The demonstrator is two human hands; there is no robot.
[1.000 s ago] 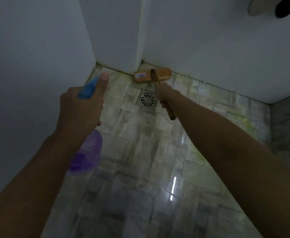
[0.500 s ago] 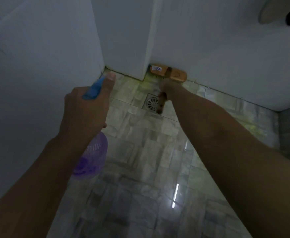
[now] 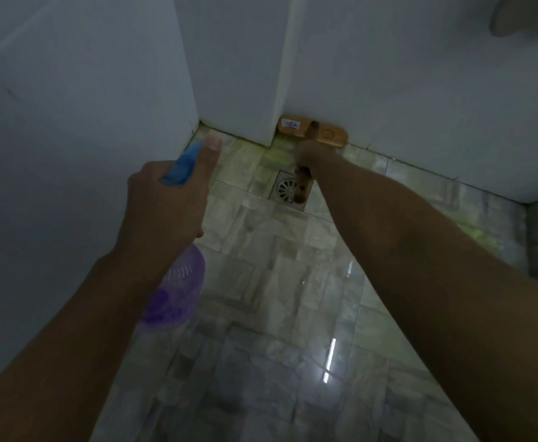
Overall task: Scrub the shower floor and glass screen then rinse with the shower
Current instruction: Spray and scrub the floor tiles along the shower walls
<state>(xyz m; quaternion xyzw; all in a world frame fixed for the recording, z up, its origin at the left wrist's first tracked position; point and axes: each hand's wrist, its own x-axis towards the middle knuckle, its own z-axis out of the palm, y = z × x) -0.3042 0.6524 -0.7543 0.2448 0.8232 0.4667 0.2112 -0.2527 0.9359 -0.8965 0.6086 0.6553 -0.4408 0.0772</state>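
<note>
My right hand (image 3: 312, 154) grips the wooden handle of a scrubbing brush (image 3: 325, 134), whose wooden head lies on the floor against the foot of the far white wall. My left hand (image 3: 165, 202) holds a purple spray bottle (image 3: 178, 288) by its blue trigger head, thumb stretched along the top, nozzle aimed at the far corner. The shower floor (image 3: 277, 282) is wet, glossy grey marble tile with greenish stains along the wall foot. The handle's end hangs over the drain.
A square metal floor drain (image 3: 285, 188) sits just before the brush. White walls close in on the left and at the back, with a protruding corner (image 3: 277, 90) between them. A round fixture (image 3: 516, 14) shows at top right. A darker surface borders the floor's right edge.
The brush head has slid from in front of the protruding corner to the right and up against the far wall. My left hand with the spray bottle has stayed almost still.
</note>
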